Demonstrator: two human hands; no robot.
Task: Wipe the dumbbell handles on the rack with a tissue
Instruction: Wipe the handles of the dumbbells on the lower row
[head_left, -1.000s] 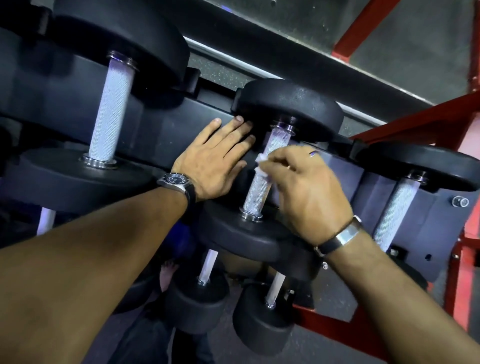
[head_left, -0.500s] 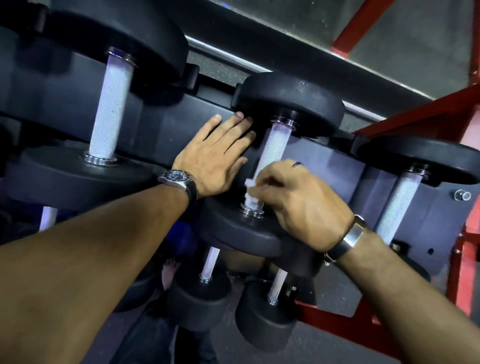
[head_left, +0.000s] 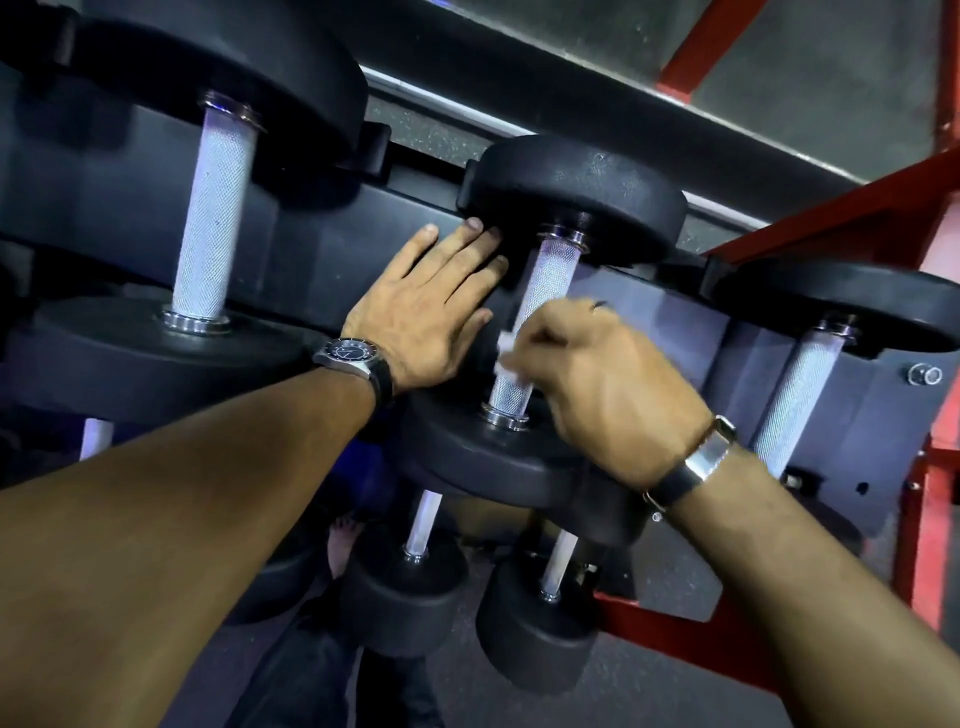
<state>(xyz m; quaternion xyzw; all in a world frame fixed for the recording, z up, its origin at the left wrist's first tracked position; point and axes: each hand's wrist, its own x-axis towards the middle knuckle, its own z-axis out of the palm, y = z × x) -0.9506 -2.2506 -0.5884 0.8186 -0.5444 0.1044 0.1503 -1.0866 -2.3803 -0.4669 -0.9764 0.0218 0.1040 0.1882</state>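
Three black dumbbells with knurled silver handles lie on the upper shelf of the rack (head_left: 322, 244). My right hand (head_left: 597, 384) pinches a small white tissue (head_left: 506, 358) and holds it against the lower part of the middle dumbbell handle (head_left: 545, 291). My left hand (head_left: 431, 312), fingers straight, rests flat on the shelf beside that handle, fingertips touching the dumbbell's far head (head_left: 576, 197). The left dumbbell handle (head_left: 210, 218) and the right dumbbell handle (head_left: 800, 389) are bare.
Smaller dumbbells (head_left: 405, 587) sit on a lower shelf beneath my hands. The red frame (head_left: 930, 519) of the rack runs along the right side and bottom. A dark rubber floor (head_left: 649, 691) lies below.
My right hand with the tissue slid down the middle handle to its near end, then back up a little. My left hand has stayed in place.
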